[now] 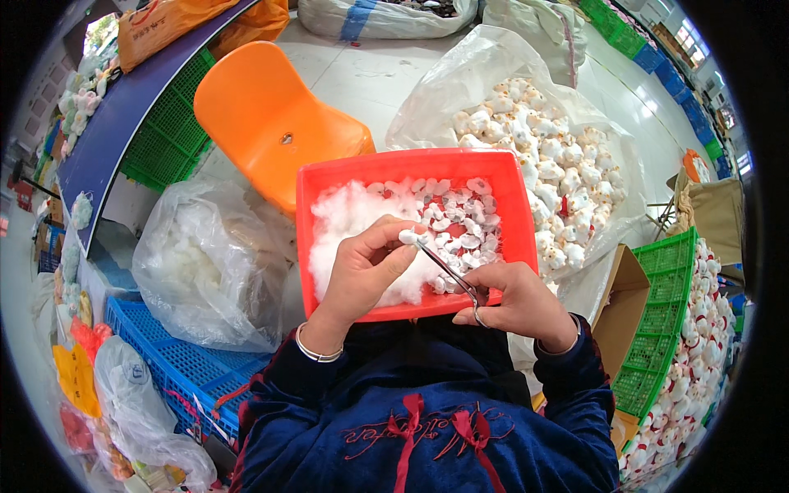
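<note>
A small white stuffed piece [408, 237] is pinched between the thumb and fingers of my left hand [368, 264]. My right hand [526, 302] is closed around the ring handles of slim metal forceps [450, 271], and their tips meet the white piece. Both hands are over a red plastic tray [519, 215] in front of my body. Fluffy white stuffing [349, 215] fills the tray's left part. Many small white and grey fabric pieces [464, 215] lie loose in its right part.
Beyond the tray stands an orange chair [255, 99]. A clear bag of white stuffed shapes [567, 164] is at right, near a green crate [657, 312] and a cardboard box [616, 304]. At left, a plastic bag of stuffing [214, 255] rests by a blue crate [177, 353].
</note>
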Tool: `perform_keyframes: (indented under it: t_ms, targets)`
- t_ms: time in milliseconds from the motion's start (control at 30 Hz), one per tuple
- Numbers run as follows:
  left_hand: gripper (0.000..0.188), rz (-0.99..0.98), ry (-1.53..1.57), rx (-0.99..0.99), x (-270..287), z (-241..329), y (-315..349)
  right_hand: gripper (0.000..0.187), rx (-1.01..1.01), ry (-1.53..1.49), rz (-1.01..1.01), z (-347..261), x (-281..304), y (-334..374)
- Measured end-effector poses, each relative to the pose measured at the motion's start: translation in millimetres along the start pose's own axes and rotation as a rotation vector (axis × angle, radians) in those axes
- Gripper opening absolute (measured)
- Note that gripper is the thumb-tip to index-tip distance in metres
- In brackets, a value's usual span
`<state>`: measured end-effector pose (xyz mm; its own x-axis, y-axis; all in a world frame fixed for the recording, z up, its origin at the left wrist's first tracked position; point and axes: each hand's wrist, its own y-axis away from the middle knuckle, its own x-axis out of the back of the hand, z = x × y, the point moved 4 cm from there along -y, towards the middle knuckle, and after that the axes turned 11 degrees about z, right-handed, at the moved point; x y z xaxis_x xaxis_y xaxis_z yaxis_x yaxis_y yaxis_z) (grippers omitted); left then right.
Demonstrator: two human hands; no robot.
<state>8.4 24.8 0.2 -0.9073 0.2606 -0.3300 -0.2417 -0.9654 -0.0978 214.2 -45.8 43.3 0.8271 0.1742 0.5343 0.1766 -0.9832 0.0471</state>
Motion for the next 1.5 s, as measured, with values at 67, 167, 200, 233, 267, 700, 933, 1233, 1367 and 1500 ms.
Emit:
perform_keyframes:
  t_ms: [67, 167, 200, 233, 267, 700, 933, 1233, 1367, 1500]
  targets:
    - [0.026, 0.001, -0.020, -0.021, -0.5, -0.1, -0.3, 0.039, -0.026, -0.032, -0.026, 0.2, -0.1, 0.9]
    - [0.026, -0.018, -0.015, 0.048, -0.8, -0.2, 0.6, 0.039, -0.030, -0.044, -0.057, 1.0, -1.4, 0.8]
    - [0.026, -0.028, -0.007, 0.088, -0.8, -0.4, 1.1, 0.039, -0.049, -0.057, -0.072, 2.8, -2.2, 1.4]
    - [0.025, -0.012, -0.037, 0.101, 0.7, -1.7, 1.0, 0.040, -0.069, -0.069, -0.086, 5.4, -3.1, 2.5]
    - [0.025, 0.003, -0.067, 0.115, 2.5, -3.9, 0.9, 0.040, -0.088, -0.082, -0.101, 6.9, -3.9, 3.2]
    - [0.032, 0.130, -0.075, 0.189, 6.2, -13.1, -0.4, 0.049, 0.206, 0.511, 0.269, 0.2, 3.1, 0.2]
    - [0.033, 0.110, -0.064, 0.167, 4.4, -10.2, 1.0, 0.049, 0.222, 0.537, 0.285, 2.1, 3.2, 1.3]
    - [0.024, 0.151, -0.149, 0.080, -6.6, -23.3, 6.4, 0.036, 0.113, 0.287, 0.180, 4.9, -7.1, 1.0]
    - [0.027, 0.074, -0.239, 0.133, -3.5, -23.3, 3.0, 0.030, -0.001, 0.130, 0.164, 10.5, -17.9, 2.9]
    - [0.033, -0.092, -0.472, 0.067, 15.3, -12.6, -2.8, 0.032, 0.119, 0.379, 0.214, 12.9, 0.0, 3.6]
